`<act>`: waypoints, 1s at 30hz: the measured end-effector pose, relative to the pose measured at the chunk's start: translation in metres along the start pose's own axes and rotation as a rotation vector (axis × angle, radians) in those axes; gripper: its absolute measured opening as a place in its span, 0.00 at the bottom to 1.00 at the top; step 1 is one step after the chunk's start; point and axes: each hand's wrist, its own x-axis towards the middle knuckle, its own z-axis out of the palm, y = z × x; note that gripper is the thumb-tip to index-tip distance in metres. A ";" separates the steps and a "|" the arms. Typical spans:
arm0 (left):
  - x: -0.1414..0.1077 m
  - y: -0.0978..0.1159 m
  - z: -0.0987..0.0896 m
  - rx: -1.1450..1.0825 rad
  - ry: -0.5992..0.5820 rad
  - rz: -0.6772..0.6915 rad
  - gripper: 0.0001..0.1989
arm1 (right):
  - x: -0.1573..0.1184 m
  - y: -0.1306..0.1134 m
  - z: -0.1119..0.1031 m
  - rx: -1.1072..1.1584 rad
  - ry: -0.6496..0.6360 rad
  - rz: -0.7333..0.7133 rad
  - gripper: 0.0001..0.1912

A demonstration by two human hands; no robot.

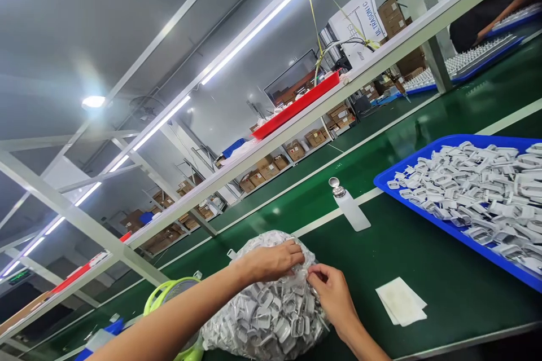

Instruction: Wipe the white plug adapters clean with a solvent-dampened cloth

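Note:
A large clear plastic bag full of white plastic parts stands on the green table in front of me. My left hand reaches over the top of the bag, its fingers curled down on the plastic. On the bag's right side, my right hand pinches the bag's plastic between thumb and fingers. The two hands are close together, a small gap between them. The bag's opening is hidden or too unclear to make out.
A blue tray heaped with white parts lies at the right. A white pump bottle and white paper pieces are nearer. A yellow-green basket sits left, behind my forearm. A person's arm shows at the top right.

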 end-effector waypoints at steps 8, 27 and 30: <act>0.004 0.002 0.010 -0.030 0.044 -0.019 0.07 | 0.008 -0.016 -0.018 -0.184 -0.118 -0.155 0.06; 0.012 0.009 0.025 -0.556 0.311 -0.399 0.06 | 0.028 -0.034 -0.030 -0.423 -0.253 -0.276 0.06; 0.005 0.011 0.020 -0.527 0.280 -0.403 0.11 | 0.024 -0.028 -0.035 -0.308 -0.209 -0.212 0.16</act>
